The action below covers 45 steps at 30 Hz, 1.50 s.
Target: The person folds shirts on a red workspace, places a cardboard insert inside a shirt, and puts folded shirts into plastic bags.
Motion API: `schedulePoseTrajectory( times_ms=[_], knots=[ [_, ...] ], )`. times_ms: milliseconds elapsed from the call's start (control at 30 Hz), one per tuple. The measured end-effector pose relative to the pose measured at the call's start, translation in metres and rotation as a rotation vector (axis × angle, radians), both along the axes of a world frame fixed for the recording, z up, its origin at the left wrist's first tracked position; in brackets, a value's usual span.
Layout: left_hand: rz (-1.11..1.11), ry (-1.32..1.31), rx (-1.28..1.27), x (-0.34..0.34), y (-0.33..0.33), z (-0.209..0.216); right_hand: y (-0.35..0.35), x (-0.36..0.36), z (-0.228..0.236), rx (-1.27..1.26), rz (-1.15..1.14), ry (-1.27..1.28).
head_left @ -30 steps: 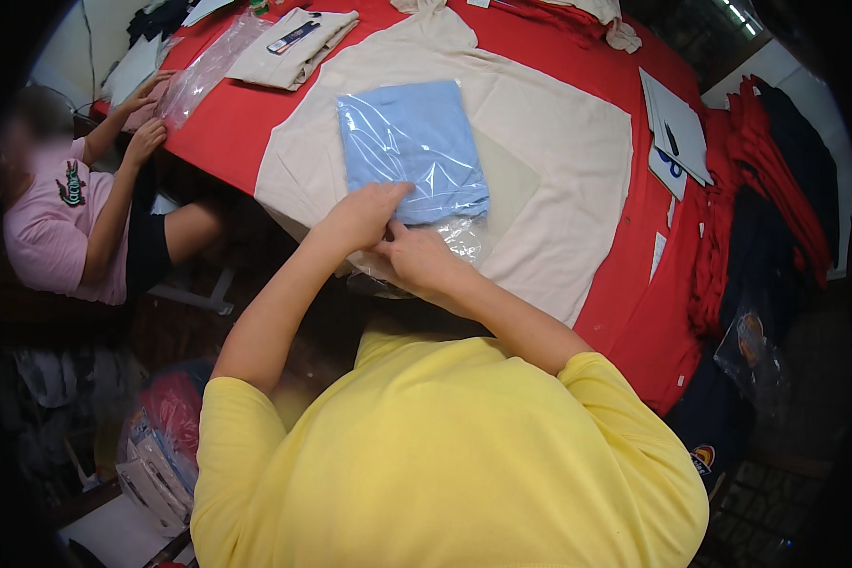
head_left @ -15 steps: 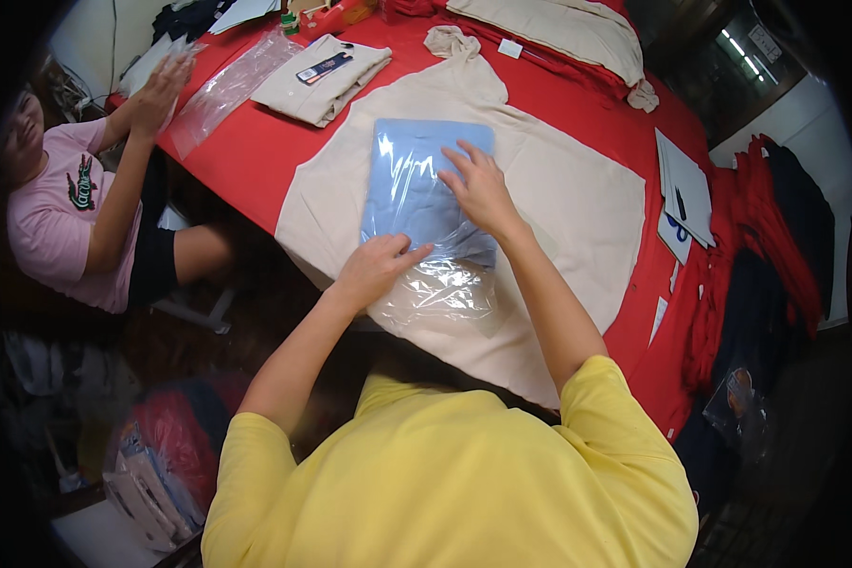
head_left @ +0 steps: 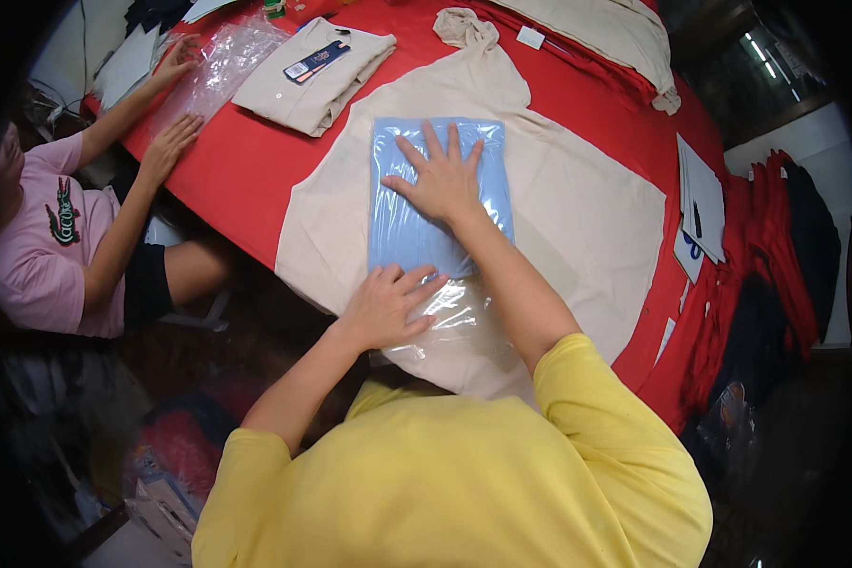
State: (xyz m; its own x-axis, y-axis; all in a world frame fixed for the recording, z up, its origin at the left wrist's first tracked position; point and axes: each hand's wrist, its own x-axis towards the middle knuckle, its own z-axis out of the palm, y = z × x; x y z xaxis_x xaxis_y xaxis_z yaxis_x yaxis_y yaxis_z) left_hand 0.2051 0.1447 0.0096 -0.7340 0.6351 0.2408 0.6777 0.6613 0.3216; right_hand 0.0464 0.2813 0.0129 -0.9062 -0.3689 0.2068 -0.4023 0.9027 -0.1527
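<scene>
A folded light-blue garment (head_left: 402, 227) lies inside a clear plastic bag (head_left: 459, 308), whose loose end points toward me. Under it a cream garment (head_left: 587, 208) is spread over the red-covered table. My right hand (head_left: 440, 180) rests flat on the upper part of the bagged garment, fingers spread. At its near edge, my left hand (head_left: 388, 303) lies on the plastic with fingers stretched out. Neither hand grips anything.
A folded cream garment with a dark tag (head_left: 317, 76) lies beyond to the left. There, a co-worker's hands (head_left: 172, 142) touch a clear bag (head_left: 222, 71). White cards (head_left: 701, 199) and scissors (head_left: 688, 246) lie right; red garments (head_left: 772, 246) hang beyond.
My right hand has moved left and spread flat on the bagged garment. My left fingers have stretched out at its near edge. The co-worker's hands have parted and come down to the table.
</scene>
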Motion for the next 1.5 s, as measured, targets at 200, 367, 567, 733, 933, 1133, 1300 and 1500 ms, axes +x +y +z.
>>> schedulePoseTrajectory(
  times_ms=[200,367,567,733,933,1133,1300,1500],
  knots=[
    [-0.070,-0.030,-0.079,-0.013,0.001,0.008,0.036,-0.012,0.011,-0.143,-0.018,0.052],
    [-0.141,-0.046,-0.128,-0.018,0.005,0.014,0.049,0.006,-0.009,-0.023,-0.059,0.051],
    [-0.396,0.065,-0.010,-0.061,0.004,0.010,0.056,-0.003,-0.010,-0.070,-0.048,-0.015],
    [-0.395,-0.077,0.083,-0.068,-0.002,-0.012,0.025,-0.011,0.021,0.084,-0.009,0.050],
    [-0.370,-0.034,0.076,-0.058,0.000,-0.009,0.010,-0.015,0.000,0.007,0.078,0.016],
    [-0.361,-0.109,0.071,-0.064,0.000,-0.009,0.046,-0.017,0.000,-0.115,-0.031,-0.011],
    [-0.391,-0.170,0.039,-0.070,0.003,-0.001,0.077,-0.007,-0.016,-0.391,-0.094,-0.035],
    [-0.384,-0.213,-0.019,-0.065,0.007,0.006,0.157,0.088,0.029,-0.679,-0.242,-0.403]
  ],
)
